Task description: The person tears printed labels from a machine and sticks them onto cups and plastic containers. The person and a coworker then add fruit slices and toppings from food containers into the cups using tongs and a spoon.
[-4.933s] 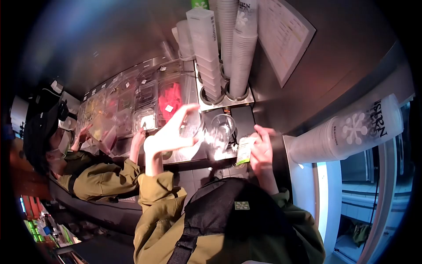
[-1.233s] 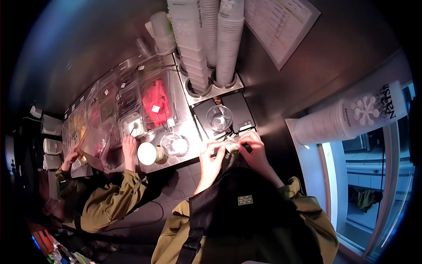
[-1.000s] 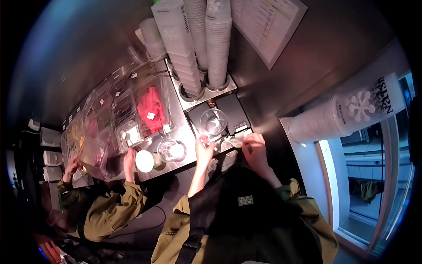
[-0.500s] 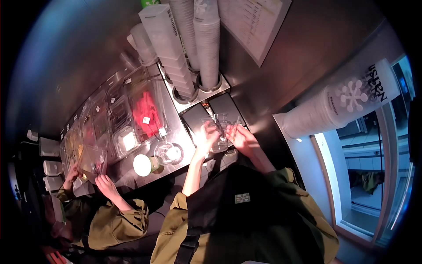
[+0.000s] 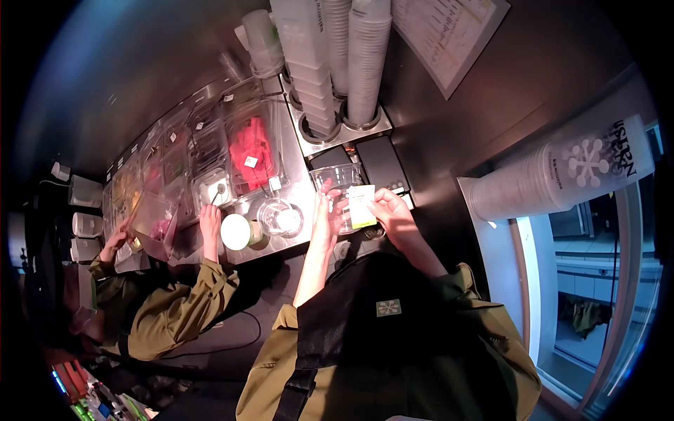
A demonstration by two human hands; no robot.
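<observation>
In the middle of the view, my left hand (image 5: 324,221) is wrapped around the side of a clear plastic cup (image 5: 335,177). My right hand (image 5: 394,215) pinches the right edge of a white and yellow-green label (image 5: 361,205). The label is held up in front of the cup, hiding part of it; whether it touches the cup I cannot tell. Behind the cup are flat dark devices (image 5: 381,165) on the counter. A clear round jug or bowl (image 5: 281,219) and a tub with a pale lid (image 5: 236,231) stand left of my left hand.
Stacked cups (image 5: 368,63) rise from a metal holder (image 5: 305,144) at the back. Clear bins with red contents (image 5: 253,151) line the counter. At left, a co-worker's hand (image 5: 210,223) reaches toward a small container (image 5: 214,188). More stacked cups (image 5: 516,181) lean at right.
The label has turned so its printed face shows toward me. The co-worker's nearer hand has moved right and up to the small container. The view has shifted, moving the counter items rightward.
</observation>
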